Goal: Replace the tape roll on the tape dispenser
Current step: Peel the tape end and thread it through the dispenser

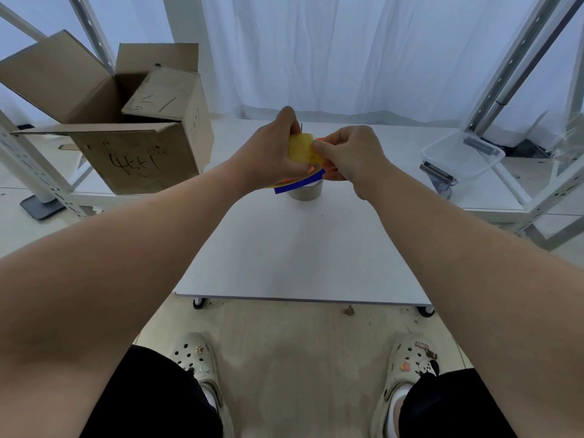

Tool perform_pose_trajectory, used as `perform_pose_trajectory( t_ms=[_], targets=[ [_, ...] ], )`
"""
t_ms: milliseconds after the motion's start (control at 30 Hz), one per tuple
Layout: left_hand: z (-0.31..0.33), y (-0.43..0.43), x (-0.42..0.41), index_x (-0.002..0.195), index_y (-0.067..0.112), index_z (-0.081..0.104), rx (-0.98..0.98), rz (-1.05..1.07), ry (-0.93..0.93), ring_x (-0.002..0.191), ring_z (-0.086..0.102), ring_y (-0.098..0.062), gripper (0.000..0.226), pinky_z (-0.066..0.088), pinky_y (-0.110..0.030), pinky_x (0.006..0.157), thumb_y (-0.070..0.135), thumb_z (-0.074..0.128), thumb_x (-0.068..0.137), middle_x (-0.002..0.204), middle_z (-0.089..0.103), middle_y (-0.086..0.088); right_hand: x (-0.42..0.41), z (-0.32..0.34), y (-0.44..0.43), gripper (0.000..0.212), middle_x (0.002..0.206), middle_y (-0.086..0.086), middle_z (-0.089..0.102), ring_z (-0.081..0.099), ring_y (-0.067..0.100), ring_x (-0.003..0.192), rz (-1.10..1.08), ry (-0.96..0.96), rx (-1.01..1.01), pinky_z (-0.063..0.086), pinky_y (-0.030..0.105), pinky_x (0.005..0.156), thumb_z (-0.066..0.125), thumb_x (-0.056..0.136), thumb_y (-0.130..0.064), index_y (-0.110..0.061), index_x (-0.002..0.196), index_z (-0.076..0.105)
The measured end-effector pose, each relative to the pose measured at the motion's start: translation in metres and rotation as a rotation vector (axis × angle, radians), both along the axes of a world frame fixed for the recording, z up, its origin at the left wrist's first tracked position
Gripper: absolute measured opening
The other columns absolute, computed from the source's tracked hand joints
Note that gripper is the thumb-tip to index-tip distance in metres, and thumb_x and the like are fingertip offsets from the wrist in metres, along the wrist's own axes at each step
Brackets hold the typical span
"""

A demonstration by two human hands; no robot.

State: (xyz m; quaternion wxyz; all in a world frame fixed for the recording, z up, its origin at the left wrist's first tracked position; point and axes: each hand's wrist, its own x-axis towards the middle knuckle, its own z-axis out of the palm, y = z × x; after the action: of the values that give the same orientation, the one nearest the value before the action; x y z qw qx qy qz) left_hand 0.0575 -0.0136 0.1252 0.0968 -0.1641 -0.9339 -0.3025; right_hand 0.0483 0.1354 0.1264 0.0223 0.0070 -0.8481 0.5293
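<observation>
- Head view: left hand (271, 153) grips dispenser (300, 181); right hand (350, 153) fingers pinch yellow tape (303, 150).
- Risk, judged: tape could fold onto itself if the pinch slips.

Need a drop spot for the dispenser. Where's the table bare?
Free: the whole near half of the white table, from the tape roll to the front edge. Crowded: far left by the cardboard box, far right by the clear bin, and centre under both hands.

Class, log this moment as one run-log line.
left hand: gripping tape dispenser | right hand: pinching yellow tape | spare roll: on table
</observation>
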Motion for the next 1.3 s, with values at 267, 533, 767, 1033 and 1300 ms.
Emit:
perform_pose_trajectory(
  t_ms=[267, 533, 767, 1033, 1300],
  targets=[
    [-0.001, 0.008, 0.0, 0.1, 0.012, 0.039, -0.068, 0.015, 0.039, 0.081, 0.055, -0.023, 0.053, 0.043, -0.024, 0.059, 0.035, 0.077, 0.07, 0.093, 0.057, -0.006, -0.007, -0.007, -0.01, 0.022, 0.1, 0.012, 0.069, 0.067, 0.027, 0.088, -0.083, 0.133, 0.28, 0.057, 0.037, 0.083, 0.056, 0.09, -0.017, -0.003, 0.101, 0.069],
    [0.001, 0.011, 0.002, 0.1, 0.014, 0.038, -0.095, 0.018, 0.055, 0.082, 0.053, -0.023, 0.054, 0.042, -0.027, 0.058, 0.031, 0.079, 0.069, 0.096, 0.056, -0.006, -0.008, -0.005, -0.011, 0.017, 0.078, 0.007, 0.05, 0.049, 0.022, 0.077, -0.061, 0.14, 0.492, 0.033, 0.024, 0.055, 0.043, 0.092, -0.012, -0.006, 0.08, 0.054],
    [0.005, 0.004, 0.004, 0.107, 0.015, 0.036, 0.012, -0.024, -0.027, 0.085, 0.054, -0.018, 0.056, 0.041, -0.016, 0.059, 0.035, 0.076, 0.073, 0.1, 0.051, 0.001, -0.01, 0.002, 0.005, 0.02, 0.077, 0.014, 0.049, 0.048, 0.025, 0.07, 0.059, -0.002, 0.109, 0.045, 0.034, 0.066, 0.048, 0.089, -0.015, -0.002, 0.079, 0.06],
    [0.005, 0.0, 0.005, 0.113, 0.02, 0.037, 0.037, -0.06, -0.06, 0.089, 0.052, -0.02, 0.051, 0.042, -0.017, 0.061, 0.034, 0.071, 0.078, 0.104, 0.049, 0.002, -0.006, 0.011, 0.018, 0.014, 0.076, 0.015, 0.059, 0.061, 0.022, 0.068, 0.103, -0.115, -0.098, 0.059, 0.031, 0.073, 0.047, 0.091, -0.009, -0.002, 0.086, 0.058],
    [0.003, 0.003, 0.004, 0.136, 0.029, 0.038, 0.03, -0.05, -0.157, 0.108, 0.041, -0.013, 0.056, 0.038, -0.026, 0.081, 0.044, 0.059, 0.086, 0.135, 0.042, 0.004, -0.007, 0.009, 0.019, 0.018, 0.087, 0.019, 0.061, 0.067, 0.026, 0.078, 0.116, -0.22, -0.262, 0.061, 0.036, 0.075, 0.044, 0.094, -0.009, 0.0, 0.083, 0.054]
  ],
)
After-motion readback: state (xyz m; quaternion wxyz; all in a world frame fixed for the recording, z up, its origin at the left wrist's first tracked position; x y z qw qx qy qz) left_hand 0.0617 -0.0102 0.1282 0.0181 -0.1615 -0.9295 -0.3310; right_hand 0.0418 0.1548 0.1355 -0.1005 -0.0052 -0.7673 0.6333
